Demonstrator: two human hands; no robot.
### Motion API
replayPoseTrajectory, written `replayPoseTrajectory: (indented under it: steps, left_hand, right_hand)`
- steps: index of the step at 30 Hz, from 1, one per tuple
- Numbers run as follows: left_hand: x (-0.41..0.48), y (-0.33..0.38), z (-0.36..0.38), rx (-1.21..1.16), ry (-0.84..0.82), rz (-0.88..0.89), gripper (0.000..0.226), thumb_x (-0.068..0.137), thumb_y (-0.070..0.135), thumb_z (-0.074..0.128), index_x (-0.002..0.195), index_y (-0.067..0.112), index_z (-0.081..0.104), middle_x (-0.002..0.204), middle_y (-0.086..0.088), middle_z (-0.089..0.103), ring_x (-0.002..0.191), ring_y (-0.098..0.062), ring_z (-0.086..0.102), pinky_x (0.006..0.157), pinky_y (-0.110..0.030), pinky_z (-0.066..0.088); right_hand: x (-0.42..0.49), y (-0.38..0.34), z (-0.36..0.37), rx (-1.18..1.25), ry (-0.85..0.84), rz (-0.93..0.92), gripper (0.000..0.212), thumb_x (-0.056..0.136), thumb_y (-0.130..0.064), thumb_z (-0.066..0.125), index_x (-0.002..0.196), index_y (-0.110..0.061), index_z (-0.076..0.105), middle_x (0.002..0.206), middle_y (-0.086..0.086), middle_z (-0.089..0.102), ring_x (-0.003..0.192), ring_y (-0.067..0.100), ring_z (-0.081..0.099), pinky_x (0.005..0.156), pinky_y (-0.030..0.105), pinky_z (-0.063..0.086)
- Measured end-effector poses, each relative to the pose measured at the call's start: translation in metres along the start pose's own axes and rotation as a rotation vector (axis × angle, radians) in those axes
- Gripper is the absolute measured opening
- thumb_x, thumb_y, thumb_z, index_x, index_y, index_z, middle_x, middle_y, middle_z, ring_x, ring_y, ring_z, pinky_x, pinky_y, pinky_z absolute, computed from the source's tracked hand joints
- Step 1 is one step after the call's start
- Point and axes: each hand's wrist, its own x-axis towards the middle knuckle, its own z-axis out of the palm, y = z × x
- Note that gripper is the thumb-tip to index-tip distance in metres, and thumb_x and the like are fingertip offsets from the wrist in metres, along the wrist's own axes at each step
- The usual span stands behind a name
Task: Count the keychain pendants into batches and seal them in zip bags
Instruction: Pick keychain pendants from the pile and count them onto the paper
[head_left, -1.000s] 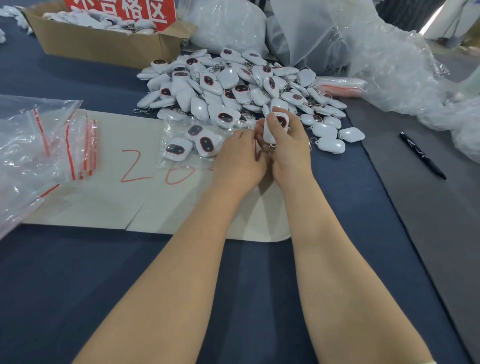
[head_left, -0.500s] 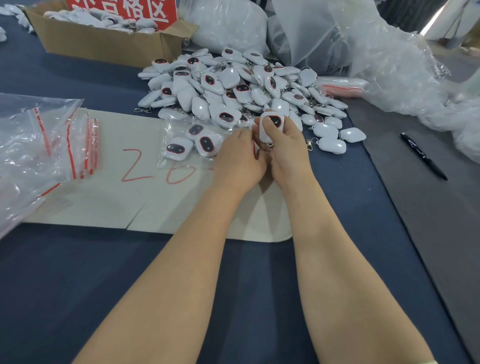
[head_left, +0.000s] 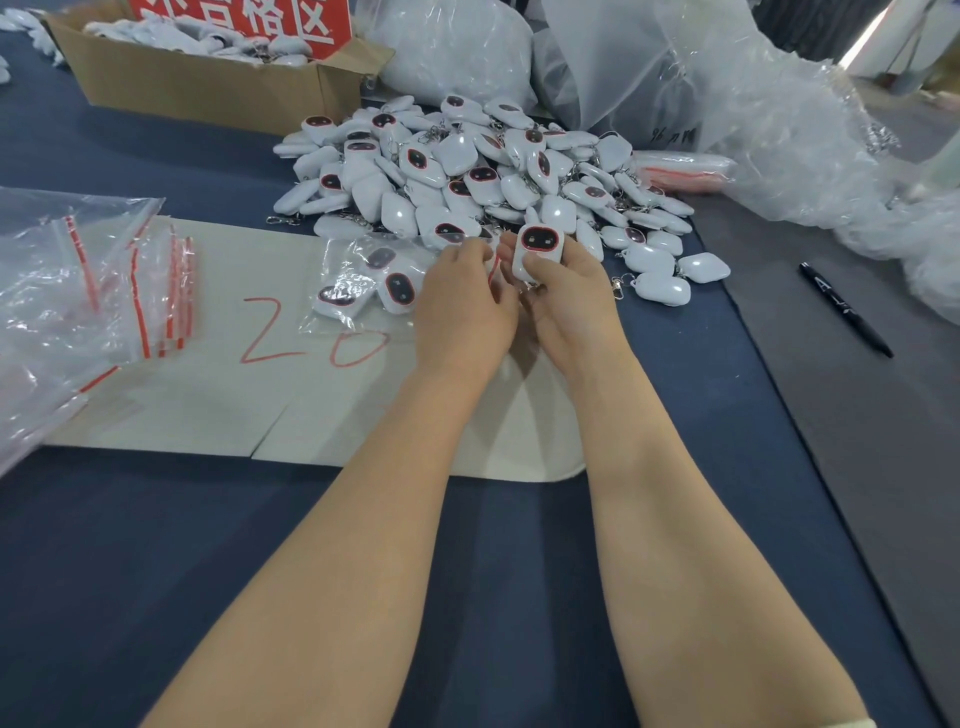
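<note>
Bright even light, soft focus, wide-angle edge warp.

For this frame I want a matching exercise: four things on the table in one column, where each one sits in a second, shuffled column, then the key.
Things
1. black pen
2. cardboard box
3. stack of empty zip bags
4. partly filled zip bag

Places
A. at the left, overlapping the cream sheet
B. on the grey mat at the right
C. pinched at its mouth by the left hand
D. at the far side, left of the pendant heap

Pairs: 1-B, 2-D, 3-A, 4-C
</note>
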Motion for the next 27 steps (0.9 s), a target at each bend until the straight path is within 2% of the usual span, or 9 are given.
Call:
replayPoseTrajectory:
  steps: [2,6,12,14,16,17,21,24,27]
  left_hand:
    - [0.001,0.0,-0.002,0.053,0.021,0.016,0.032,0.088,0.017,0.053,0.119,0.008,0.054,0.119,-0.011,0.057,0.11,-0.028,0.052,0.088,-0.039,0.043]
    - [0.0,0.001,-0.003,0.113,0.012,0.012,0.034,0.087,0.018,0.054,0.12,0.01,0.052,0.118,-0.009,0.056,0.106,-0.029,0.054,0.083,-0.041,0.045]
    - [-0.001,-0.002,-0.005,0.042,-0.01,-0.029,0.03,0.084,0.012,0.054,0.114,0.007,0.052,0.104,-0.011,0.061,0.095,-0.031,0.057,0.078,-0.041,0.046]
    - [0.0,-0.003,-0.005,-0.026,-0.002,-0.07,0.028,0.084,0.011,0.055,0.111,0.006,0.054,0.101,-0.01,0.062,0.091,-0.029,0.058,0.077,-0.037,0.046]
    - [0.002,-0.004,-0.005,-0.102,0.011,-0.119,0.029,0.085,0.012,0.056,0.113,0.006,0.055,0.096,-0.006,0.062,0.087,-0.024,0.058,0.076,-0.03,0.044]
    - [0.003,-0.004,-0.005,-0.136,0.018,-0.14,0.029,0.085,0.013,0.058,0.114,0.007,0.055,0.094,-0.003,0.061,0.086,-0.021,0.057,0.074,-0.027,0.042]
    - [0.005,-0.002,-0.004,-0.215,0.047,-0.164,0.026,0.087,0.014,0.06,0.112,0.01,0.057,0.088,0.004,0.056,0.081,-0.015,0.053,0.067,-0.019,0.036]
    - [0.006,0.0,-0.006,-0.286,0.092,-0.2,0.024,0.087,0.012,0.058,0.111,0.009,0.059,0.089,0.004,0.056,0.083,-0.014,0.055,0.074,-0.02,0.043]
    - [0.008,0.001,-0.009,-0.359,0.149,-0.234,0.023,0.085,0.015,0.061,0.108,0.01,0.06,0.086,0.007,0.058,0.076,-0.008,0.055,0.069,-0.014,0.041]
  right_hand:
    - [0.0,0.0,0.0,-0.085,-0.004,-0.036,0.029,0.093,0.014,0.038,0.093,-0.006,0.06,0.092,0.009,0.065,0.085,0.016,0.065,0.071,0.023,0.055]
    - [0.003,-0.004,0.002,-0.199,0.101,-0.108,0.018,0.096,0.004,0.045,0.11,-0.002,0.056,0.099,0.007,0.065,0.091,0.013,0.063,0.09,0.034,0.051]
    - [-0.002,-0.012,0.015,-0.316,0.119,-0.281,0.023,0.093,-0.007,0.058,0.115,-0.01,0.055,0.108,0.006,0.066,0.094,0.009,0.059,0.093,0.029,0.049]
    - [-0.005,-0.012,0.018,-0.459,0.105,-0.336,0.021,0.091,-0.012,0.061,0.112,-0.014,0.06,0.105,0.003,0.066,0.087,0.003,0.057,0.083,0.019,0.047]
    - [-0.006,-0.009,0.02,-0.546,0.092,-0.321,0.021,0.09,-0.017,0.063,0.111,-0.014,0.062,0.101,0.011,0.065,0.081,0.01,0.053,0.077,0.025,0.046]
    - [-0.007,-0.007,0.02,-0.551,0.091,-0.293,0.022,0.09,-0.017,0.064,0.111,-0.016,0.06,0.095,0.011,0.064,0.077,0.012,0.053,0.077,0.029,0.047]
    - [-0.005,0.001,0.018,-0.684,0.175,-0.246,0.04,0.086,-0.02,0.069,0.116,-0.012,0.044,0.073,-0.006,0.051,0.067,0.008,0.05,0.064,0.017,0.04]
    - [-0.003,0.003,0.013,-0.765,0.197,-0.24,0.033,0.086,-0.019,0.068,0.104,-0.012,0.042,0.071,-0.01,0.048,0.068,0.009,0.048,0.063,0.022,0.036]
    - [-0.003,0.003,0.011,-0.87,0.148,-0.207,0.022,0.085,-0.023,0.069,0.086,-0.016,0.048,0.066,-0.012,0.048,0.062,0.004,0.045,0.055,0.017,0.034]
